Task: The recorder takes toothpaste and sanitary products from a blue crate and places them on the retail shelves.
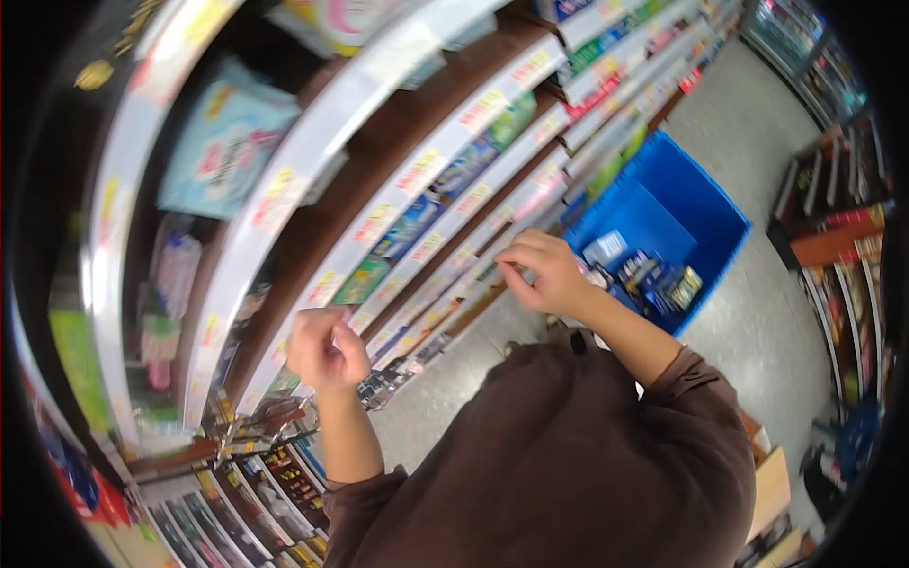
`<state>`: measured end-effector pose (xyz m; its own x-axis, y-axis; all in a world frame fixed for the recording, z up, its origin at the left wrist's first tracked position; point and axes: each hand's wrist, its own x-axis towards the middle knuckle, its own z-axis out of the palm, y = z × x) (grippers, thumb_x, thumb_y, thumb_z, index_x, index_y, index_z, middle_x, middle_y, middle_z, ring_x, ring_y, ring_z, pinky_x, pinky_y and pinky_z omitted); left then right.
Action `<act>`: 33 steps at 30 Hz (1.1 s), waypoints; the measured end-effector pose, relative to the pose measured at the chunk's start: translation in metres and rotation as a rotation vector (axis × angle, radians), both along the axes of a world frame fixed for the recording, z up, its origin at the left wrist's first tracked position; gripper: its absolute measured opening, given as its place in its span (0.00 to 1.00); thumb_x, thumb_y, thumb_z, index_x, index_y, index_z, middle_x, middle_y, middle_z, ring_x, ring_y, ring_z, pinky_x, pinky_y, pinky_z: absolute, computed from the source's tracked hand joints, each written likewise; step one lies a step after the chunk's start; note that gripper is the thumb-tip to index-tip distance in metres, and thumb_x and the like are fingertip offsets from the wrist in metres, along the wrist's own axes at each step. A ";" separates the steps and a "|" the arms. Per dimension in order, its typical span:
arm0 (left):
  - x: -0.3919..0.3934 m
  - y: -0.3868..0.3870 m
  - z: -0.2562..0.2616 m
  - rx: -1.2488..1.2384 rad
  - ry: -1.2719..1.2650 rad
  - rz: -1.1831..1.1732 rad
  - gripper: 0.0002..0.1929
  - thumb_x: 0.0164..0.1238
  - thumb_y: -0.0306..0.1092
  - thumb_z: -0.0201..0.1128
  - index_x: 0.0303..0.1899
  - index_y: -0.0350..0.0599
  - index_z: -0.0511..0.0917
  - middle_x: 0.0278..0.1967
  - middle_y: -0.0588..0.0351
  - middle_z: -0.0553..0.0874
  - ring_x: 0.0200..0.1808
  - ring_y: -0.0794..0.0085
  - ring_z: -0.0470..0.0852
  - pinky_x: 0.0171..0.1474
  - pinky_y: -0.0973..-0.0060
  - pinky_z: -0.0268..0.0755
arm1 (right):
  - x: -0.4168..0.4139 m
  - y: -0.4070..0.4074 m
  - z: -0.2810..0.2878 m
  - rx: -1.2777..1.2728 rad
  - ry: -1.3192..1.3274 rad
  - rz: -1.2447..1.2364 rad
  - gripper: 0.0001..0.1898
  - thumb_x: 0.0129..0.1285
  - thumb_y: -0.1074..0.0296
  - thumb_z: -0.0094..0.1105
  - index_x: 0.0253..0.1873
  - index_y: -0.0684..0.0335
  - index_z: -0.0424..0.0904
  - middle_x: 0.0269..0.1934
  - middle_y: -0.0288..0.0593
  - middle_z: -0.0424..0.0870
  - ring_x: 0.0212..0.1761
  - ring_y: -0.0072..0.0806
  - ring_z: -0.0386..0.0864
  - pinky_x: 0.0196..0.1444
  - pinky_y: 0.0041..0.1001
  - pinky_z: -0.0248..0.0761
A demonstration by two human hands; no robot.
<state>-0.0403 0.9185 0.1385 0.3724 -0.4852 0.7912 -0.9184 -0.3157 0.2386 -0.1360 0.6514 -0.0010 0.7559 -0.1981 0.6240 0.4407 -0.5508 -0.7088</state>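
My left hand [328, 349] is curled, thumb against the fingers, in front of the lower rows of a store shelf unit [312, 153]. I see nothing held in it. Farther right, my right hand [543, 273] has bent fingers with the thumb close to them, and no object shows there. Beside it on the floor stands a blue plastic crate [717, 263]. Several small packaged goods [657, 280], mostly dark blue, lie inside at the near end. A light blue soft package [227, 145] sits on an upper shelf at left. Blur hides fine detail.
Price labels [419, 170] line the white shelf edges. Grey floor [760, 326] runs along the aisle. Opposite stand more stocked shelves [845, 284] and a glass-fronted cabinet [809, 50]. Another rack of goods [248, 497] is at lower left. A light wooden board or box [770, 490] lies behind my right side.
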 end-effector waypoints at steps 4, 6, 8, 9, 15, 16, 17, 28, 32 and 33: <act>-0.021 -0.014 -0.081 0.232 0.665 0.079 0.01 0.62 0.21 0.65 0.32 0.38 0.82 0.22 0.57 0.80 0.20 0.80 0.72 0.24 0.80 0.62 | -0.088 -0.026 -0.181 0.103 0.536 -0.364 0.05 0.54 0.73 0.64 0.35 0.63 0.85 0.30 0.47 0.85 0.31 0.42 0.84 0.35 0.36 0.77; -0.039 -0.032 -0.097 0.365 0.753 0.010 0.02 0.61 0.21 0.67 0.33 0.38 0.82 0.20 0.57 0.79 0.18 0.77 0.74 0.23 0.78 0.64 | -0.137 -0.039 -0.236 0.173 0.733 -0.564 0.04 0.55 0.71 0.64 0.34 0.63 0.86 0.29 0.48 0.86 0.29 0.41 0.85 0.34 0.35 0.77; -0.057 -0.041 -0.119 0.399 0.854 -0.022 0.03 0.59 0.22 0.69 0.33 0.40 0.82 0.19 0.56 0.78 0.17 0.73 0.75 0.23 0.75 0.66 | -0.171 -0.054 -0.281 0.257 0.931 -0.745 0.06 0.55 0.68 0.63 0.33 0.62 0.86 0.29 0.49 0.87 0.31 0.43 0.86 0.37 0.38 0.79; -0.065 -0.053 -0.121 0.410 0.870 -0.031 0.03 0.59 0.22 0.69 0.33 0.40 0.82 0.19 0.56 0.78 0.17 0.73 0.75 0.23 0.75 0.66 | -0.186 -0.059 -0.301 0.261 0.951 -0.754 0.06 0.55 0.68 0.63 0.33 0.62 0.86 0.29 0.49 0.87 0.31 0.43 0.86 0.37 0.38 0.79; -0.092 -0.122 -0.113 0.732 0.780 -0.374 0.05 0.58 0.28 0.70 0.35 0.45 0.83 0.23 0.57 0.82 0.22 0.65 0.82 0.26 0.69 0.72 | -0.209 -0.091 -0.360 0.162 1.616 -0.552 0.17 0.53 0.66 0.64 0.49 0.62 0.86 0.48 0.57 0.87 0.54 0.48 0.84 0.59 0.38 0.77; -0.096 -0.127 -0.118 0.747 0.747 -0.411 0.05 0.59 0.30 0.70 0.36 0.46 0.83 0.26 0.56 0.84 0.25 0.62 0.84 0.28 0.67 0.75 | -0.205 -0.097 -0.357 0.227 1.637 -0.499 0.24 0.53 0.66 0.65 0.57 0.61 0.82 0.55 0.56 0.84 0.60 0.47 0.81 0.62 0.38 0.75; -0.100 -0.130 -0.120 0.754 0.753 -0.404 0.05 0.59 0.30 0.70 0.36 0.46 0.83 0.26 0.56 0.84 0.25 0.62 0.84 0.28 0.67 0.75 | -0.207 -0.098 -0.364 0.230 1.642 -0.489 0.24 0.53 0.66 0.65 0.57 0.61 0.82 0.55 0.56 0.84 0.60 0.47 0.81 0.62 0.38 0.75; -0.120 -0.136 -0.156 0.928 0.918 -0.386 0.07 0.61 0.31 0.68 0.40 0.46 0.83 0.26 0.56 0.82 0.25 0.63 0.82 0.29 0.68 0.75 | -0.219 -0.093 -0.427 0.172 1.729 -0.494 0.42 0.59 0.46 0.68 0.74 0.55 0.61 0.67 0.55 0.75 0.65 0.50 0.77 0.64 0.38 0.73; -0.116 -0.144 -0.159 0.973 0.955 -0.360 0.08 0.62 0.31 0.68 0.42 0.45 0.83 0.27 0.56 0.83 0.25 0.66 0.83 0.29 0.69 0.76 | -0.214 -0.098 -0.409 0.112 1.704 -0.458 0.46 0.58 0.47 0.68 0.77 0.58 0.56 0.67 0.56 0.74 0.65 0.50 0.76 0.64 0.38 0.73; -0.116 -0.145 -0.159 0.954 0.954 -0.349 0.08 0.62 0.31 0.68 0.42 0.45 0.83 0.27 0.57 0.83 0.25 0.67 0.83 0.30 0.70 0.76 | -0.209 -0.099 -0.400 0.086 1.673 -0.448 0.41 0.58 0.43 0.67 0.71 0.58 0.65 0.64 0.54 0.77 0.63 0.47 0.79 0.63 0.36 0.74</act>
<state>-0.1563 0.7740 -0.0204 0.3238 -0.8658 -0.3815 -0.5887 -0.5001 0.6351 -0.3454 0.5519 -0.4011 0.4022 -0.5445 -0.7361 -0.9057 -0.3544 -0.2327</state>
